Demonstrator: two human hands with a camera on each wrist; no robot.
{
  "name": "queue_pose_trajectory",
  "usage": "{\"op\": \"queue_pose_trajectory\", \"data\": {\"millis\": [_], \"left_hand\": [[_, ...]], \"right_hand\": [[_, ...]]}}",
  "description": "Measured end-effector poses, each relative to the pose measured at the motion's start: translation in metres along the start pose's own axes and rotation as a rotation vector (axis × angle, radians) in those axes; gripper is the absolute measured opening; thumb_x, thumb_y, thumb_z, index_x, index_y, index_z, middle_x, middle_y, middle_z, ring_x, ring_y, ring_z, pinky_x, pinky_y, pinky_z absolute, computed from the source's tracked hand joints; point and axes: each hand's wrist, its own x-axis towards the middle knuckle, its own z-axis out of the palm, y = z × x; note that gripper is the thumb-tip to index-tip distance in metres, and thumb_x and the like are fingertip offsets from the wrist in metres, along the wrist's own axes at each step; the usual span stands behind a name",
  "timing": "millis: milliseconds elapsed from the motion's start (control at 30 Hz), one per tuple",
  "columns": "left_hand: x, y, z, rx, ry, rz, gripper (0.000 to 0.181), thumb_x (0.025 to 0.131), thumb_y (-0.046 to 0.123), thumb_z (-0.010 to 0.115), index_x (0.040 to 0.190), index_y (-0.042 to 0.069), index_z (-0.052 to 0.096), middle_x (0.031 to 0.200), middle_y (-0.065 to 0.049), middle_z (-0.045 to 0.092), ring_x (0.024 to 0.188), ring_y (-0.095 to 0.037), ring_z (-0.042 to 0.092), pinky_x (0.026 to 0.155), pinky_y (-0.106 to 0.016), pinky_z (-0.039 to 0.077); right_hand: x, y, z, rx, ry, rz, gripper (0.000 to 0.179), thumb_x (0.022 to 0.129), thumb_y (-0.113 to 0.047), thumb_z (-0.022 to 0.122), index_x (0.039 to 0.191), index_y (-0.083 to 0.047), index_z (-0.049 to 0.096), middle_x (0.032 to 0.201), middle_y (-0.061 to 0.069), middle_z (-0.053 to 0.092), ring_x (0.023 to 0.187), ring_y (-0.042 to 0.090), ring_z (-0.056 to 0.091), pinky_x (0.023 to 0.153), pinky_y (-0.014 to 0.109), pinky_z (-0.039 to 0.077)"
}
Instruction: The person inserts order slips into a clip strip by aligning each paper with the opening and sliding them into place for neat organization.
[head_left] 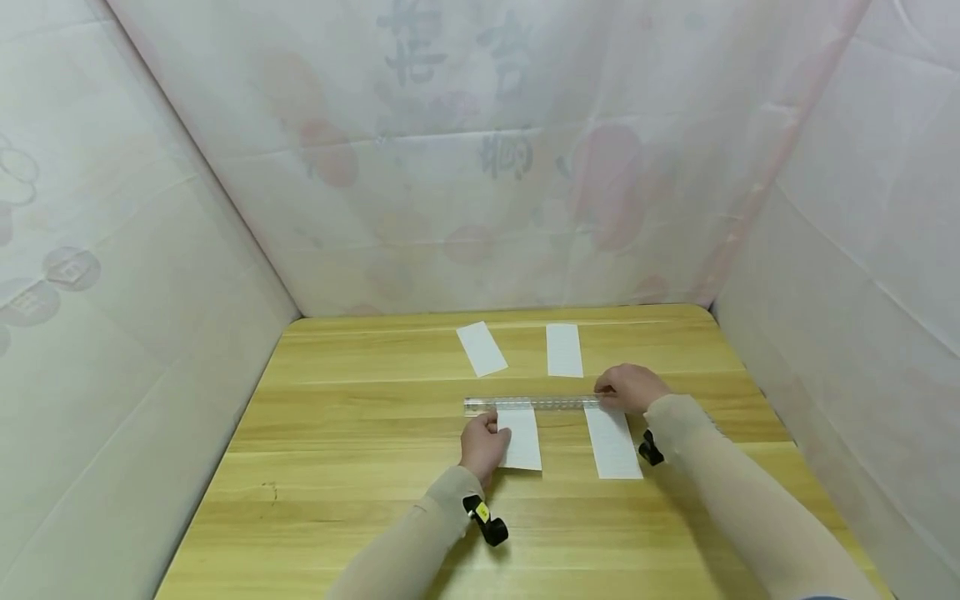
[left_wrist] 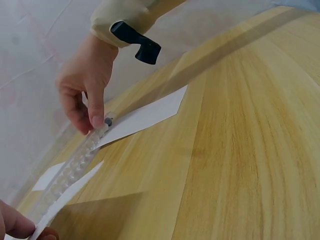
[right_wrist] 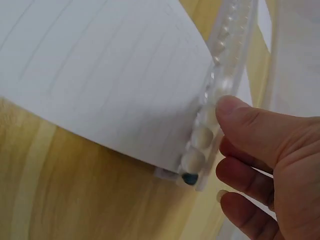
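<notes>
A long clear plastic strip (head_left: 558,403), ruler-like with a row of round shapes along it, lies crosswise on the table. My right hand (head_left: 633,387) pinches its right end between thumb and fingers; the right wrist view shows the thumb on the strip (right_wrist: 202,135). My left hand (head_left: 483,446) pinches the left edge of a white paper slip (head_left: 519,437), whose top end meets the strip. In the left wrist view this slip is partly raised off the table. A second lined slip (head_left: 615,446) lies under my right hand, its top end at the strip.
Two more white paper slips, a tilted one (head_left: 482,349) and a straighter one (head_left: 564,350), lie farther back on the wooden table (head_left: 360,467). Printed pale cloth walls (head_left: 480,225) enclose the table at the back and both sides. Each wrist wears a black camera mount (head_left: 487,521).
</notes>
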Motion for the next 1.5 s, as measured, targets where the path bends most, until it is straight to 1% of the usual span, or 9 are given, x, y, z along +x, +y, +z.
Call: {"op": "queue_pose_trajectory", "data": {"millis": [167,433,567,700,800,1033,1133,1267,1500], "left_hand": [[0.002,0.0,-0.002,0.01,0.009,-0.001,0.046,0.088,0.002,0.06,0.133,-0.006,0.053,0.103,-0.008,0.057,0.087,-0.018,0.05,0.065,-0.025,0.044],[0.002,0.0,-0.003,0.011,0.002,-0.01,0.046,0.087,0.001,0.06,0.132,-0.006,0.053,0.102,-0.007,0.058,0.087,-0.018,0.05,0.069,-0.026,0.045],[0.002,-0.001,-0.002,0.002,-0.001,-0.017,0.047,0.087,0.0,0.058,0.133,-0.007,0.052,0.101,-0.006,0.058,0.079,-0.015,0.047,0.062,-0.024,0.041],[0.003,-0.001,-0.002,-0.012,-0.005,-0.024,0.048,0.087,-0.001,0.057,0.134,-0.007,0.05,0.111,-0.006,0.059,0.073,-0.014,0.043,0.056,-0.023,0.036],[0.002,0.0,-0.003,-0.006,-0.006,-0.018,0.048,0.087,0.0,0.058,0.134,-0.007,0.05,0.113,-0.006,0.059,0.074,-0.014,0.043,0.057,-0.023,0.036],[0.001,0.0,-0.002,-0.008,-0.021,-0.027,0.049,0.087,0.0,0.058,0.135,-0.007,0.05,0.098,-0.006,0.057,0.07,-0.014,0.043,0.06,-0.025,0.039],[0.0,0.001,-0.001,-0.005,-0.019,-0.025,0.048,0.087,0.001,0.058,0.135,-0.006,0.05,0.096,-0.004,0.056,0.075,-0.015,0.046,0.062,-0.025,0.04],[0.0,0.001,0.001,-0.008,-0.021,-0.026,0.049,0.087,0.0,0.058,0.136,-0.005,0.05,0.089,-0.004,0.053,0.072,-0.015,0.045,0.058,-0.024,0.039],[0.0,0.002,0.006,-0.014,-0.021,-0.019,0.05,0.088,0.0,0.058,0.136,-0.005,0.049,0.089,-0.003,0.053,0.07,-0.013,0.043,0.056,-0.023,0.037]], "right_hand": [[0.0,0.003,-0.002,0.011,0.001,-0.001,0.012,0.085,-0.01,0.073,0.097,-0.012,0.075,0.092,0.0,0.07,0.081,0.017,0.064,0.073,0.038,0.053],[0.003,0.005,0.004,0.016,0.007,-0.036,0.01,0.083,-0.007,0.074,0.092,-0.011,0.075,0.086,-0.002,0.07,0.076,0.014,0.063,0.069,0.035,0.053],[0.005,0.003,0.006,0.005,0.002,-0.046,0.008,0.084,-0.007,0.074,0.09,-0.013,0.075,0.085,-0.003,0.069,0.075,0.012,0.062,0.068,0.034,0.052],[0.006,0.001,0.006,0.006,0.001,-0.045,0.008,0.083,-0.007,0.074,0.088,-0.014,0.075,0.084,-0.003,0.069,0.073,0.01,0.06,0.067,0.032,0.051],[0.007,0.001,0.007,0.01,0.002,-0.043,0.008,0.083,-0.007,0.074,0.087,-0.015,0.075,0.083,-0.004,0.069,0.071,0.009,0.058,0.066,0.031,0.049],[0.007,-0.001,0.008,0.023,0.002,-0.042,0.009,0.084,-0.006,0.074,0.089,-0.013,0.075,0.083,-0.004,0.069,0.072,0.009,0.058,0.065,0.03,0.05],[0.006,-0.002,0.008,0.023,0.006,-0.038,0.009,0.083,-0.005,0.074,0.089,-0.013,0.075,0.084,-0.003,0.069,0.072,0.008,0.058,0.066,0.03,0.049],[0.006,-0.002,0.007,0.019,0.008,-0.046,0.009,0.083,-0.004,0.074,0.088,-0.012,0.075,0.083,-0.001,0.069,0.072,0.009,0.057,0.066,0.03,0.049],[0.005,-0.002,0.006,0.002,-0.002,-0.061,0.008,0.083,-0.003,0.074,0.087,-0.011,0.074,0.081,-0.001,0.068,0.068,0.008,0.053,0.063,0.03,0.047]]}}
